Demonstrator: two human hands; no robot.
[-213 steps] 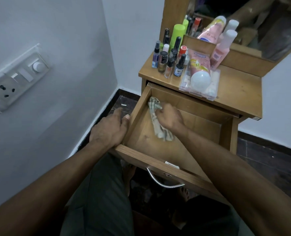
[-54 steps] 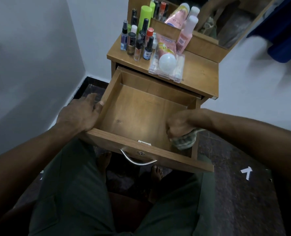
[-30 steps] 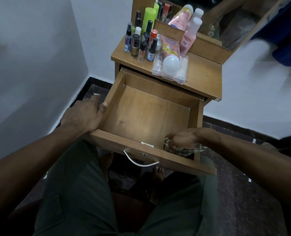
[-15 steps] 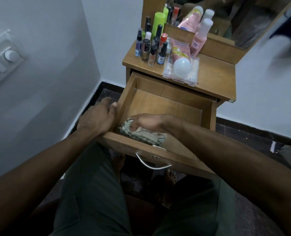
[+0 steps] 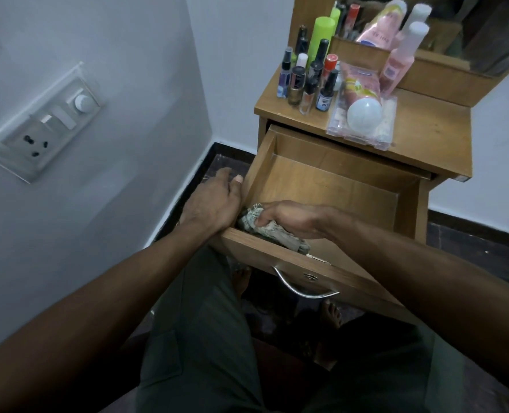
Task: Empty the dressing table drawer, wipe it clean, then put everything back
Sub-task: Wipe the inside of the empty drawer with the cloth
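Note:
The wooden drawer [image 5: 333, 189] of the dressing table stands pulled out, its inside bare except for a crumpled grey-green cloth [image 5: 265, 231]. My right hand [image 5: 289, 219] grips that cloth and presses it into the drawer's front-left corner, just behind the front panel. My left hand [image 5: 214, 204] grips the drawer's left wall from outside, thumb on the rim. On the tabletop [image 5: 432, 135] stand several small bottles [image 5: 309, 81], a clear plastic box [image 5: 363, 120] with a pink tube and a white bulb on it, and a pink bottle [image 5: 399, 61].
A grey wall with a switch and socket plate [image 5: 41, 123] runs close on the left. A mirror [image 5: 456, 22] rises behind the tabletop. The drawer's metal handle [image 5: 304, 286] hangs over my knees and bare feet. Dark floor [image 5: 479, 251] lies to the right.
My right hand has slid the cloth along the drawer's front from the right corner to the left corner. My left hand has stayed on the left wall.

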